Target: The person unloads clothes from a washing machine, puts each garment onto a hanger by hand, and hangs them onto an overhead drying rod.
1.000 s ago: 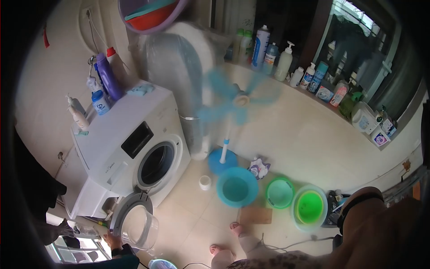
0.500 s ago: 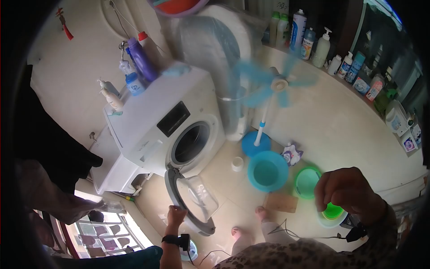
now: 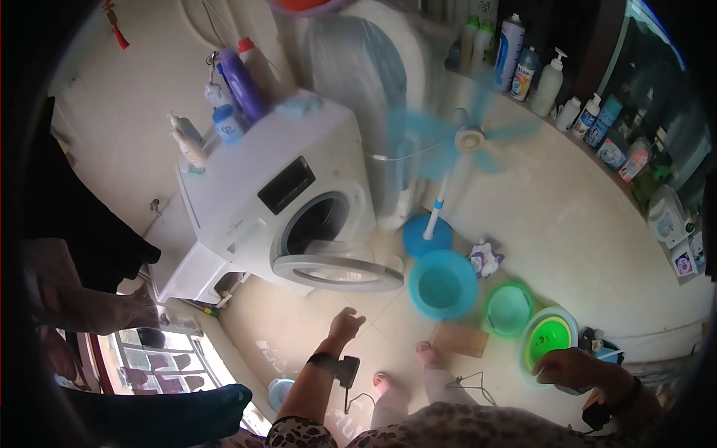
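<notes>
The white washing machine (image 3: 250, 220) stands with its round door (image 3: 332, 284) swung partway out, the dark drum opening visible behind it. Just below the door's rim is my left hand (image 3: 346, 326), apart from it, its fingers loosely open and holding nothing visible. At the right, my right hand (image 3: 571, 367) hangs in front of the bright green basin (image 3: 549, 337), fingers curled together with nothing visible in them. Whether it touches the basin cannot be told. A strap with a dark box (image 3: 346, 369) sits on my left wrist.
A blue basin (image 3: 442, 284) and a green basin (image 3: 510, 310) stand on the floor. Behind them a blue fan (image 3: 468, 140) spins. A brown board (image 3: 461, 339) lies by my feet, near a thin cable (image 3: 482, 392). Bottles line the ledge (image 3: 556, 134).
My left hand has let go of the door rim and moved right. The door has swung up toward the machine. My right hand has lowered, uncovering more of the bright green basin.
</notes>
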{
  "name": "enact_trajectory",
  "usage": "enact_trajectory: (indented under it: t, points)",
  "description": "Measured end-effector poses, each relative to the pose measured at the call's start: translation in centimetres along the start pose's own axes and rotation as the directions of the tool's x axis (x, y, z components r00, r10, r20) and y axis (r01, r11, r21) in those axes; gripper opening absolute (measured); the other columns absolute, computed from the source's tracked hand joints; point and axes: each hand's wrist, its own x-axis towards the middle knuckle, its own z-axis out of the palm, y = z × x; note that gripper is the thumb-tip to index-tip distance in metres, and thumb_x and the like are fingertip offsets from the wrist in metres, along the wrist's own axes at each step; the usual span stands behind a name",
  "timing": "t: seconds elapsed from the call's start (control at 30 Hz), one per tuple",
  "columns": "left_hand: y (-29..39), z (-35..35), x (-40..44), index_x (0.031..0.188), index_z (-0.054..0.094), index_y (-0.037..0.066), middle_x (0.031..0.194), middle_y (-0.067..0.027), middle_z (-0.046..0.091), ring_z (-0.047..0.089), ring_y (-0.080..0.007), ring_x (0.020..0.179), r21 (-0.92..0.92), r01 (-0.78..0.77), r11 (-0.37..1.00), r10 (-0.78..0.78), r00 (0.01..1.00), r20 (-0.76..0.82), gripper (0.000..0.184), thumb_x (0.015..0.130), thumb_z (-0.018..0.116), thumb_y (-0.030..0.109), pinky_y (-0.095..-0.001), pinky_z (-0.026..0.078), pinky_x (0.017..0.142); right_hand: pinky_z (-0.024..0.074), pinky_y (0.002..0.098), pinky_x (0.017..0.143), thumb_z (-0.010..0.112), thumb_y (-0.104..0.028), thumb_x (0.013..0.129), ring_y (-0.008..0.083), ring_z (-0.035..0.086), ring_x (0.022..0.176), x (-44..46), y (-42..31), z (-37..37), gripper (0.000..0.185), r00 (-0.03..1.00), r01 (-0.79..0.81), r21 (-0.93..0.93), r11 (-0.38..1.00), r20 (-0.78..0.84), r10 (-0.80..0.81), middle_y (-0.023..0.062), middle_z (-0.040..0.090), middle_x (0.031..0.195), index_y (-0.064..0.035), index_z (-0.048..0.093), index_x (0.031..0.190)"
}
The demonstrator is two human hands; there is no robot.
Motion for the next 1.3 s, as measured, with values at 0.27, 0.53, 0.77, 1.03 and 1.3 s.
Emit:
enact_trajectory:
  t: [0.27,0.53,0.77,1.03,1.3]
  points:
    - [-14.7,9.0,-19.1,0.120,0.056,0.010,0.117,-0.0115,0.061,0.057,-0.0308,0.108,0.425,-0.377,0.823,-0.040,0.707,0.706,0.050,0.080,0.063,0.039,-0.0406,0.043,0.093,0.0477,0.0372,0.084,0.060,-0.038,0.082,0.0306,0.062,0.093,4.9,20.7,10.6,0.037,0.989,0.131,-0.457,0.880,0.127,-0.081,0.0148,0.065,0.096,-0.0072,0.065,0.103]
    - [-28.3,23.0,-29.9,0.115,0.058,0.005,0.108,-0.0176,0.062,0.060,-0.0316,0.101,-0.140,0.149,0.979,-0.095,0.939,0.331,0.049,0.080,0.064,0.039,-0.0378,0.047,0.087,0.0476,0.0408,0.079,0.058,-0.022,0.084,0.0334,0.060,0.090,14.7,27.4,19.4,0.041,0.988,0.149,-0.096,0.984,0.056,-0.144,0.0192,0.057,0.110,-0.0036,0.053,0.119]
    - [-17.7,21.8,-33.1,0.099,0.064,0.004,0.093,-0.0115,0.065,0.061,-0.0200,0.087,-0.142,0.455,0.879,-0.449,0.891,0.071,0.021,0.086,0.061,0.021,-0.0298,0.049,0.079,0.0484,0.0387,0.072,0.057,-0.017,0.081,0.0343,0.060,0.081,18.2,23.8,16.9,0.016,0.997,0.075,-0.039,0.996,-0.006,-0.075,0.0186,0.061,0.085,-0.0023,0.059,0.087]
    - [-14.1,19.7,-38.7,0.099,0.063,0.005,0.092,-0.0103,0.065,0.061,-0.0190,0.086,-0.258,0.602,0.756,-0.451,0.764,0.461,0.021,0.086,0.061,0.021,-0.0294,0.048,0.078,0.0479,0.0323,0.081,0.059,-0.012,0.086,0.0234,0.061,0.093,10.9,31.4,11.6,0.015,0.751,0.558,0.021,0.829,0.412,-0.516,0.0104,0.062,0.099,-0.0044,0.064,0.097]
    - [-19.3,22.6,-40.2,0.100,0.062,0.005,0.090,-0.0090,0.064,0.061,-0.0180,0.085,-0.436,0.607,0.665,-0.454,0.791,0.409,0.021,0.085,0.061,0.020,-0.0291,0.048,0.077,0.0479,0.0326,0.080,0.058,-0.010,0.085,0.0239,0.061,0.091,9.9,29.8,14.0,0.012,0.825,0.310,-0.092,0.946,0.520,-0.220,0.0116,0.062,0.097,-0.0043,0.063,0.094]
